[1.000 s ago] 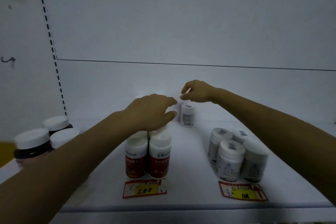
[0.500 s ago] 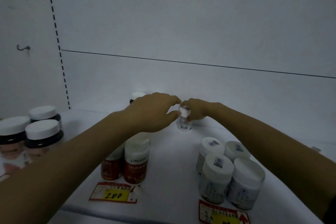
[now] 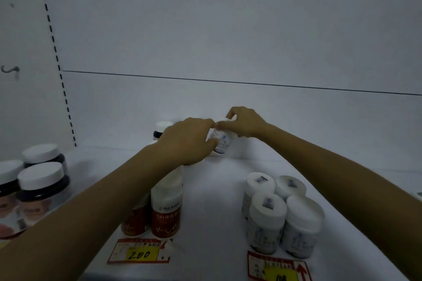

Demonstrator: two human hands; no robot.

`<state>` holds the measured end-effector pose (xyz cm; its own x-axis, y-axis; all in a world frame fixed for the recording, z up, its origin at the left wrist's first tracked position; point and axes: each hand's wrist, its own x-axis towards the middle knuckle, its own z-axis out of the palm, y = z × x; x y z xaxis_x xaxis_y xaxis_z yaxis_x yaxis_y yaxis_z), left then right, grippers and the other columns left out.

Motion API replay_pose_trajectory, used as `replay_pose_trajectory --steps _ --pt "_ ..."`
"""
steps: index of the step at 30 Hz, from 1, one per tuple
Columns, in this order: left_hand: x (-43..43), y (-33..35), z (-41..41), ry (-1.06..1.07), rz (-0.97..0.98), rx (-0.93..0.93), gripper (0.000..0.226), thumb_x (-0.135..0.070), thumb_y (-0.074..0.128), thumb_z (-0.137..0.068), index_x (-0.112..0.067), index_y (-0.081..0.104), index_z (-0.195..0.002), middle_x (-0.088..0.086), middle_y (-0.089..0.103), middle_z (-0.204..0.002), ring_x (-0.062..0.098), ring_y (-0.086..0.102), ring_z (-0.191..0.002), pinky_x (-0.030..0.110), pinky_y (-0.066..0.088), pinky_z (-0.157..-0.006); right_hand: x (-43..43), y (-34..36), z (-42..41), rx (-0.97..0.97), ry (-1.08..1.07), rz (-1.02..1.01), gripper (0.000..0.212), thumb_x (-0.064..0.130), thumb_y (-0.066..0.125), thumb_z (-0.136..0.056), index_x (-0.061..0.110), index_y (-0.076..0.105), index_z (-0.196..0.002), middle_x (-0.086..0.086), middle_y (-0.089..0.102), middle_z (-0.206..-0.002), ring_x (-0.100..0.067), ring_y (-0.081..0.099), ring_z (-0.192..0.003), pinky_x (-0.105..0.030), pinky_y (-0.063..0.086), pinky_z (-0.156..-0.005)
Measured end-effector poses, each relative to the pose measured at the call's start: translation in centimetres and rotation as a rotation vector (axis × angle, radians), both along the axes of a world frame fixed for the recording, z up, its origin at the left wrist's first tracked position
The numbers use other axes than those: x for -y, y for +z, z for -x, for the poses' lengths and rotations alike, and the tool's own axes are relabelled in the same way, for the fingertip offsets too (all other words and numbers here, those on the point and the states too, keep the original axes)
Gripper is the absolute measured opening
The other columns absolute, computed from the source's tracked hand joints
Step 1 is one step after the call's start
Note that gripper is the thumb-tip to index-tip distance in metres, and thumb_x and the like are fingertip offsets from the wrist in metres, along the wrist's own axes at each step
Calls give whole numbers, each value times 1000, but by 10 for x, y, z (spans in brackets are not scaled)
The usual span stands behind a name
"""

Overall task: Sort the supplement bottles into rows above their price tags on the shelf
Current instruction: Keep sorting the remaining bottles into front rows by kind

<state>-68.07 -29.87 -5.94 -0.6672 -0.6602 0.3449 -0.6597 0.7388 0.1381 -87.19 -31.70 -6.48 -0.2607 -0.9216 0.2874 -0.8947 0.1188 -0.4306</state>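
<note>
A small white bottle (image 3: 222, 142) stands tilted near the back of the white shelf (image 3: 212, 191). My right hand (image 3: 245, 122) pinches its top, and my left hand (image 3: 187, 141) closes on its left side. Red-labelled bottles (image 3: 166, 210) stand above the price tag marked 200 (image 3: 139, 251), partly hidden by my left forearm. Several white bottles (image 3: 283, 212) cluster above a second price tag (image 3: 277, 268) at the front right. A dark bottle with a white cap (image 3: 161, 129) stands behind my left hand.
Three dark jars with white lids (image 3: 38, 180) stand at the left edge of the shelf. The shelf's back wall (image 3: 228, 102) rises just behind the hands. A perforated upright (image 3: 57, 57) runs down the left side.
My right hand came down onto the small white bottle and gripped its top. My left hand moved in and closed on its side. The bottle is now tilted, and the view shifted closer.
</note>
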Motion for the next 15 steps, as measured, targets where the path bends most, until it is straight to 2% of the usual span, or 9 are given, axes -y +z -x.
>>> replay_pose_trajectory --steps 3,6,11,15 --pt "2 0 0 -23 -2 -49 56 -45 53 -88 -20 38 -135 3 55 -128 20 56 -108 34 47 -87 -29 19 -13 145 -18 138 50 54 59 -83 6 64 -93 -7 67 -88 -19 61 -69 -24 45 -56" --pt "1 2 0 -121 -62 -153 68 -55 62 -77 -22 39 -131 1 60 -118 18 59 -98 39 51 -86 -55 29 -23 268 -70 202 54 57 55 -84 5 66 -89 -4 65 -76 -13 56 -56 -19 38 -48" --pt "-12 6 -1 -273 -100 -251 66 -50 70 -71 -25 44 -127 1 66 -110 19 64 -91 40 53 -81 -95 29 -33 352 -166 213 58 60 50 -84 5 68 -87 -6 65 -71 -14 54 -53 -21 38 -48" --pt "-30 10 -2 -335 -132 -306 60 -46 70 -73 -25 44 -123 -1 65 -108 17 64 -87 33 53 -76 -125 28 -36 375 -200 187 65 68 37 -86 11 68 -90 -6 68 -77 -16 59 -58 -25 46 -58"
